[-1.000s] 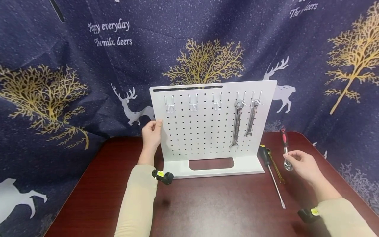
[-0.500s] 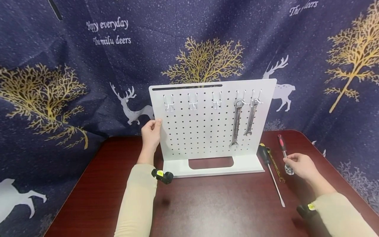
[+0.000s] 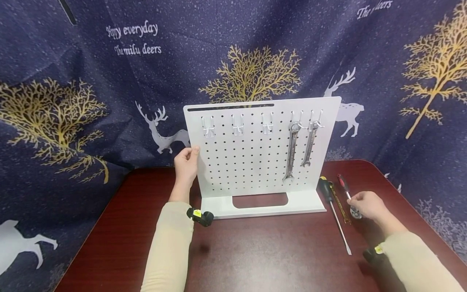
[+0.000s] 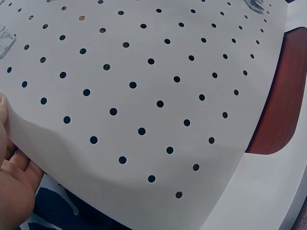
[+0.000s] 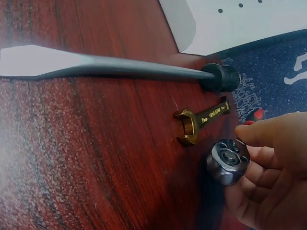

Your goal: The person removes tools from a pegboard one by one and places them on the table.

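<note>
My left hand [image 3: 187,166] pinches the left edge of a white pegboard [image 3: 238,170], thumb in front; the left wrist view shows curled fingers [image 4: 21,167] at the board's edge. At the right of the table, my right hand [image 3: 373,207] holds a ratchet wrench [image 3: 343,183] by its metal end, the red-and-black handle pointing away. Its round head [image 5: 228,163] shows below the thumb in the right wrist view. Left of it lie a gold open-ended wrench [image 5: 195,125] and a flat screwdriver [image 3: 325,190] with a black handle. Whether the ratchet touches the table, I cannot tell.
Two silver wrenches, a longer one [image 3: 291,156] and a shorter one [image 3: 310,147], hang from hooks at the board's right. Three more clear hooks, such as the leftmost hook [image 3: 208,129], bear nothing. Behind the dark red table [image 3: 251,251] hangs a patterned blue cloth [image 3: 175,73].
The ratchet wrench's handle has swung left and down towards the table, and my right hand has shifted slightly left. My left hand stays on the pegboard's edge.
</note>
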Demonstrator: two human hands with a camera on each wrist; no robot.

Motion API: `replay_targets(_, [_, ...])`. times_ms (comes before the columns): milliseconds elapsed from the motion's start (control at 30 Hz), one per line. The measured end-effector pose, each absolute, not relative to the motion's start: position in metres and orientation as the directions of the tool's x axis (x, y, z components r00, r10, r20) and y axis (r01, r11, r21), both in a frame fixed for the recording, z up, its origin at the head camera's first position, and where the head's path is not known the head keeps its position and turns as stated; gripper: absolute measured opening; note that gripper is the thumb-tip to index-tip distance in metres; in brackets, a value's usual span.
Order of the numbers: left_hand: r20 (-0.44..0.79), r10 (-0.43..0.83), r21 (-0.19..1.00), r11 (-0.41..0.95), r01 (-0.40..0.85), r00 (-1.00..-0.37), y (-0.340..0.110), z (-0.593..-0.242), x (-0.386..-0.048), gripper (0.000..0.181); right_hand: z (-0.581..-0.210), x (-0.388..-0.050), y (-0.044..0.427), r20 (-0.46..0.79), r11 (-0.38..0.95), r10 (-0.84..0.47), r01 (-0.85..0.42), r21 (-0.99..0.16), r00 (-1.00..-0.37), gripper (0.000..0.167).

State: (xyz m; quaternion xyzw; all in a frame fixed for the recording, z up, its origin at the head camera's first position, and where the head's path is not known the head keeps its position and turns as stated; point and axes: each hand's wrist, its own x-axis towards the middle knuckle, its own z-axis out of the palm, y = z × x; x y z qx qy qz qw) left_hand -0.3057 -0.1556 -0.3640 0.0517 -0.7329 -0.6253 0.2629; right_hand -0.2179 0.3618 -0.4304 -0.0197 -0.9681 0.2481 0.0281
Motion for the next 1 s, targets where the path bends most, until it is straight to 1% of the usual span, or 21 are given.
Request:
replay_targets(333, [0.332, -0.404, 0.941, 0.207, 0.268, -0.852, -0.1559, -0.3647, -0.3058, 0.031, -0.426, -0.2197, 0.3583, -0.024, 0.877, 0.078, 0.081, -0.474, -0.997, 0.027])
replay_targets(567, [0.32, -0.403, 0.945, 0.204, 0.257, -0.857, -0.1555, -0.3642, -0.3058, 0.031, -0.4248, -0.2231, 0.3586, -0.063, 0.89, 0.09, 0.109, -0.443, -0.994, 0.029])
replay_targets(833, [0.31, -0.404, 0.947, 0.207, 0.244, -0.861, -0.1549, -0.3629, -0.3048, 0.031, -0.4254, -0.2225, 0.3596, -0.05, 0.896, 0.096, 0.108, -0.431, -0.994, 0.031])
replay_targets(1000, [0.307, -0.399, 0.949, 0.199, 0.245, -0.864, -0.1551, -0.3627, -0.304, 0.031, -0.4254, -0.2223, 0.359, -0.001, 0.893, 0.107, 0.097, -0.439, -0.994, 0.032])
